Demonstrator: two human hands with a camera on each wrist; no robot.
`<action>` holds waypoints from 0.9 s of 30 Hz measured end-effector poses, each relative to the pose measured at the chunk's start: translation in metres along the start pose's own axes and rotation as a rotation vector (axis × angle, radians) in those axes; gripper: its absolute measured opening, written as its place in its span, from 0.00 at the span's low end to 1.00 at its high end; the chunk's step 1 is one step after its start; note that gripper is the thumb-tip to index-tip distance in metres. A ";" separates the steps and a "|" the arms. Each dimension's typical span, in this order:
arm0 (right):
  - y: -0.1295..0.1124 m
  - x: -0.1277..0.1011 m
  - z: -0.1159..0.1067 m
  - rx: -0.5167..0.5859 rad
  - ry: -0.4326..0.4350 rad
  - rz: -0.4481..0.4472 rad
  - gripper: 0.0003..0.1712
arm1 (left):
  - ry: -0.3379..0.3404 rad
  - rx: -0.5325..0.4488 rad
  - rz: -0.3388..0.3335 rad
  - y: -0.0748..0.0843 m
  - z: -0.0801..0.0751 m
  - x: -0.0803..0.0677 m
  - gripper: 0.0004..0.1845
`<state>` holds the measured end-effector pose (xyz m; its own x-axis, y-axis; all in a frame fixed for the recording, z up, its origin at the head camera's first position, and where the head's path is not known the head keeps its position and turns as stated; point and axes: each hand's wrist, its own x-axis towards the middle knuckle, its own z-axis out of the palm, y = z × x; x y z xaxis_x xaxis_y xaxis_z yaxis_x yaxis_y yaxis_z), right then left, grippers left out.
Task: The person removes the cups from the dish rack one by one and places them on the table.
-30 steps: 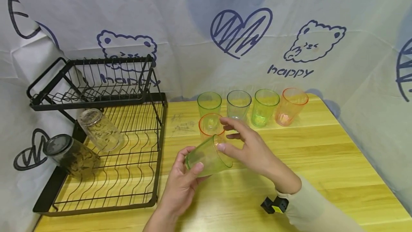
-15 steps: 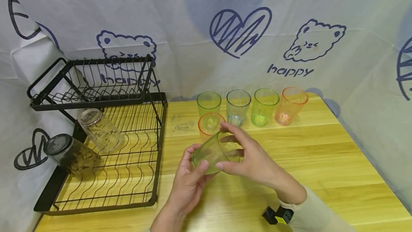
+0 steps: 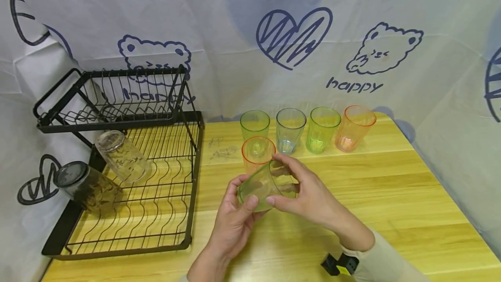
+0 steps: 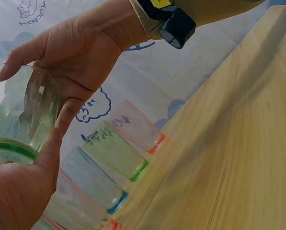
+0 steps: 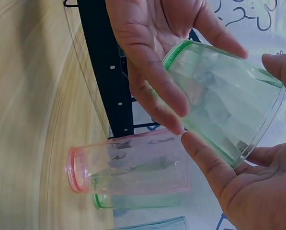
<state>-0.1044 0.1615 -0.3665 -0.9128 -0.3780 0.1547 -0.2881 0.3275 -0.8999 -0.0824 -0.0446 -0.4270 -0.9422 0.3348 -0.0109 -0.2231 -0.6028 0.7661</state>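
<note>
Both hands are on one green cup (image 3: pixel 263 183), held tipped on its side in the air just above the wooden table (image 3: pixel 391 195). The left hand (image 3: pixel 235 223) comes up from below with its thumb and fingers curled round the rim end, and the right hand (image 3: pixel 309 195) wraps the base end from the other side, so the two hands are basically together with the cup clamped between them. In the right wrist view you can see the left thumb lying across the cup's wall and the right fingers cupping the bottom. Right behind the held cup an orange cup (image 3: pixel 257 153) stands upright on the table, and past that there's a row of four more: green (image 3: pixel 255 125), blue (image 3: pixel 290 125), green (image 3: pixel 322 129) and orange (image 3: pixel 355 127). Off to the left sits a black dish rack (image 3: pixel 129 195) with two glass jars (image 3: pixel 121 156) lying tilted in its lower tier.
</note>
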 end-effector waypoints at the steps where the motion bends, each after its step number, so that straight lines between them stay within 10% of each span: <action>1: 0.001 0.000 0.000 -0.002 0.000 0.000 0.48 | -0.001 0.001 -0.004 0.000 0.000 0.000 0.26; 27: 0.003 -0.008 -0.018 -0.220 -0.008 0.022 0.49 | -0.010 0.283 -0.128 0.001 -0.002 0.008 0.35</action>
<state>-0.1034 0.1811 -0.3634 -0.9173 -0.3755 0.1322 -0.3254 0.5159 -0.7924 -0.0904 -0.0442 -0.4275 -0.9081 0.4031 -0.1133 -0.2597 -0.3298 0.9076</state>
